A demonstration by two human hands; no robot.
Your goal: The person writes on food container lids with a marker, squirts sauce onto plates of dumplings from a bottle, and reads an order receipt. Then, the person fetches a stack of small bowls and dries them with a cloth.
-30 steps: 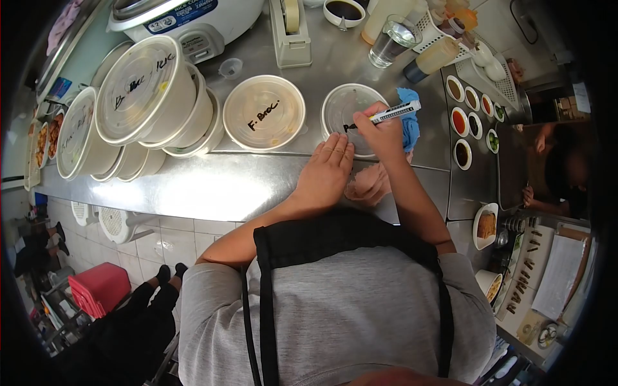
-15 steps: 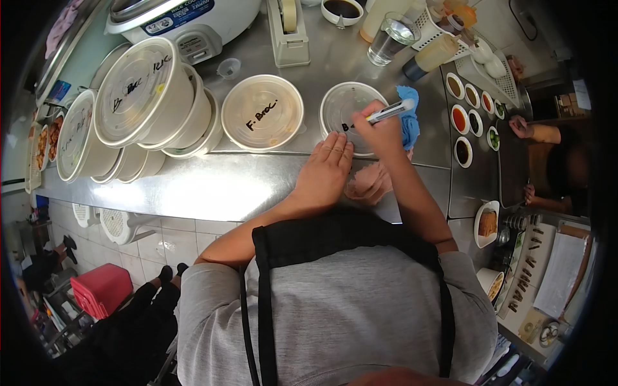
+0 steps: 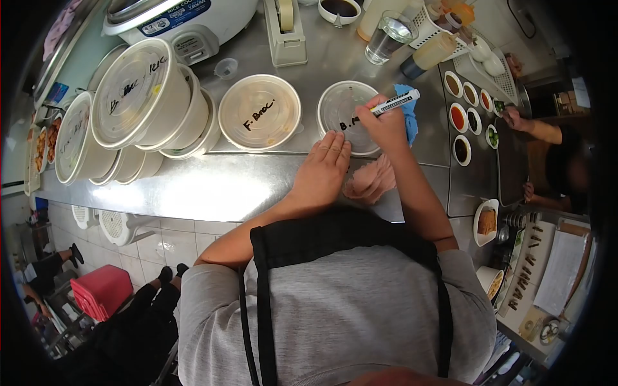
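The right hand [image 3: 386, 126] grips a white marker [image 3: 397, 103] over a round, clear-lidded white tub [image 3: 335, 106] at 12 o'clock on the steel counter [image 3: 257, 174]; the left hand [image 3: 324, 168] lies flattened, fingertips against its lower edge.

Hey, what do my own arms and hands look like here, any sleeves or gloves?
Your grey shirt sleeves are short, leaving both forearms bare. Neither your left hand nor your right hand wears a glove, and no watch shows.
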